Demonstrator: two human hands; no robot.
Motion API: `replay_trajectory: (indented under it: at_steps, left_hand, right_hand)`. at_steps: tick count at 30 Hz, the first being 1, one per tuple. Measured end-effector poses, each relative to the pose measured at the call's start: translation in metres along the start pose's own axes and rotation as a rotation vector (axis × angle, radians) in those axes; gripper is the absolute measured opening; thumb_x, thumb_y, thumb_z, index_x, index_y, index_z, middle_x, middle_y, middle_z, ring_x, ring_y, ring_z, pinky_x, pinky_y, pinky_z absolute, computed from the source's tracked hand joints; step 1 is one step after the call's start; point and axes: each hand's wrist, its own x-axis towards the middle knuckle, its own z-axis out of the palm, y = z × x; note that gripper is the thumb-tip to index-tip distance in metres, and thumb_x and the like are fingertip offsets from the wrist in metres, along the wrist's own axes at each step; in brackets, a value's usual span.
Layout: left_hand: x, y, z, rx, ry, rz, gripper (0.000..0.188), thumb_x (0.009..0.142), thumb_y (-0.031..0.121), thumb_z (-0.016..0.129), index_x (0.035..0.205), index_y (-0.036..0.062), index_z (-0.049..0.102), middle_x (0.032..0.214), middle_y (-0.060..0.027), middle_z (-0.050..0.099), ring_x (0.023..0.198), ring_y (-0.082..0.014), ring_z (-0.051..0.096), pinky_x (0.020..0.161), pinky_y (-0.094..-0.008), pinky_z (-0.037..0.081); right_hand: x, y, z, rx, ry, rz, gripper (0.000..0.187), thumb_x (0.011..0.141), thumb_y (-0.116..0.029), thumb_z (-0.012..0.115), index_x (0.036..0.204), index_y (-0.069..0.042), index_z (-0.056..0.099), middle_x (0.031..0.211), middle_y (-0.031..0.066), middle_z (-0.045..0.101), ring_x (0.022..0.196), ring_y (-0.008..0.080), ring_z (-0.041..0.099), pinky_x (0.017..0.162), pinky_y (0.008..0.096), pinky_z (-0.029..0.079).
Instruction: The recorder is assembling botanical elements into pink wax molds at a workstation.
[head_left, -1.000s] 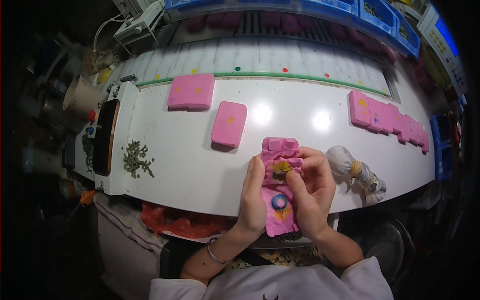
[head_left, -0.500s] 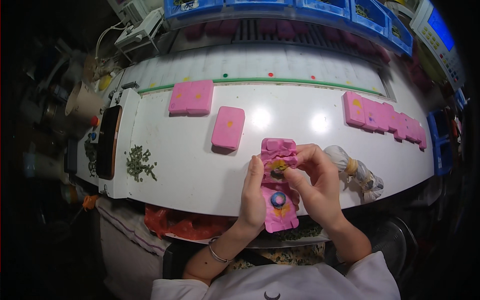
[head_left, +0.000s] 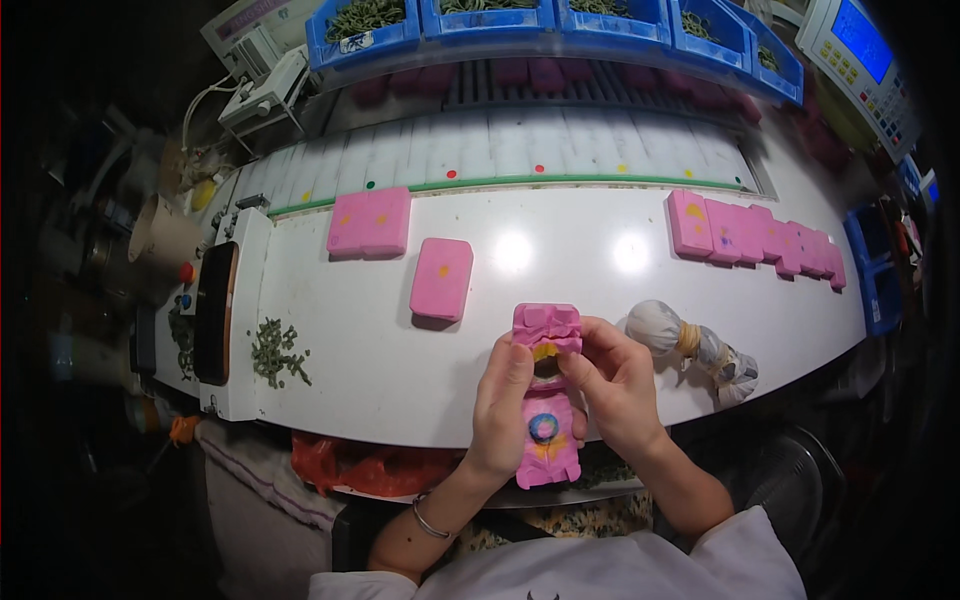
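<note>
The left hand (head_left: 500,408) and right hand (head_left: 617,388) pinch the pink mold (head_left: 546,403) by its sides, over the near edge of the desk (head_left: 340,400). Bending it too hard could tear it.

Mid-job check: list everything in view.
Table: one, white, centre
Creased piece: one, pink, front centre, held
Loose blocks: three, pink, left of centre
Row blocks: several, pink, right
Bins: at least five, blue, top
Rear blocks: several, pink, below bins
Control panel: one, pale, top right
Tied bundle: one, whitish, front right
Small pieces: one pile, green, left
Flat slab: one, black, left
Container: one, tan, far left
Plastic sheet: one, red, below table edge
Left hand: one, bare, piece's left
Right hand: one, bare, piece's right
</note>
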Motion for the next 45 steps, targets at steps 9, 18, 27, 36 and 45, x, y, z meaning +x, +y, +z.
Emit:
replay_trajectory:
  at_steps: [9, 18, 27, 36, 45]
  left_hand:
    - [0.000, 0.000, 0.001, -0.067, -0.001, -0.095, 0.047, 0.100, 0.039, 0.024, 0.113, -0.0021, 0.044, 0.075, -0.0160, 0.058, 0.051, -0.0204, 0.058, 0.044, -0.0295, 0.050]
    - [-0.003, 0.003, 0.006, -0.041, -0.016, -0.068, 0.038, 0.100, 0.033, 0.029, 0.116, 0.0000, 0.039, 0.084, -0.0124, 0.057, 0.054, -0.0158, 0.059, 0.049, -0.0263, 0.051]
    - [-0.002, 0.008, -0.002, -0.126, -0.141, -0.161, 0.042, 0.101, 0.033, 0.025, 0.112, -0.0023, 0.044, 0.075, -0.0127, 0.058, 0.051, -0.0179, 0.058, 0.048, -0.0267, 0.051]
    - [0.000, 0.008, 0.002, -0.083, -0.065, -0.147, 0.045, 0.100, 0.036, 0.026, 0.114, -0.0025, 0.044, 0.077, -0.0127, 0.058, 0.053, -0.0184, 0.059, 0.049, -0.0280, 0.052]
    - [0.001, 0.002, -0.003, -0.100, -0.079, -0.154, 0.048, 0.100, 0.036, 0.027, 0.122, -0.0029, 0.043, 0.086, -0.0154, 0.060, 0.067, -0.0197, 0.062, 0.060, -0.0293, 0.053]
  right_hand:
    - [0.003, 0.004, 0.001, 0.053, 0.011, -0.008, 0.024, 0.088, -0.007, 0.056, 0.109, 0.004, 0.053, 0.088, 0.0063, 0.061, 0.052, 0.0038, 0.050, 0.037, 0.0174, 0.040]
    - [0.004, 0.001, 0.000, 0.010, 0.012, -0.046, 0.019, 0.087, -0.005, 0.061, 0.102, 0.003, 0.053, 0.090, 0.0051, 0.060, 0.072, 0.0051, 0.054, 0.062, 0.0183, 0.044]
    - [0.007, 0.003, -0.006, 0.129, -0.060, -0.036, 0.016, 0.085, -0.005, 0.063, 0.098, 0.003, 0.055, 0.090, 0.0060, 0.062, 0.083, 0.0074, 0.057, 0.074, 0.0215, 0.047]
    - [0.006, 0.000, -0.002, 0.003, 0.001, -0.100, 0.017, 0.088, -0.008, 0.061, 0.100, 0.002, 0.055, 0.089, 0.0048, 0.061, 0.079, 0.0063, 0.056, 0.070, 0.0208, 0.046]
    - [0.007, 0.014, -0.001, 0.065, 0.058, -0.034, 0.019, 0.089, -0.006, 0.059, 0.104, 0.005, 0.053, 0.094, 0.0058, 0.061, 0.086, 0.0071, 0.057, 0.076, 0.0219, 0.047]
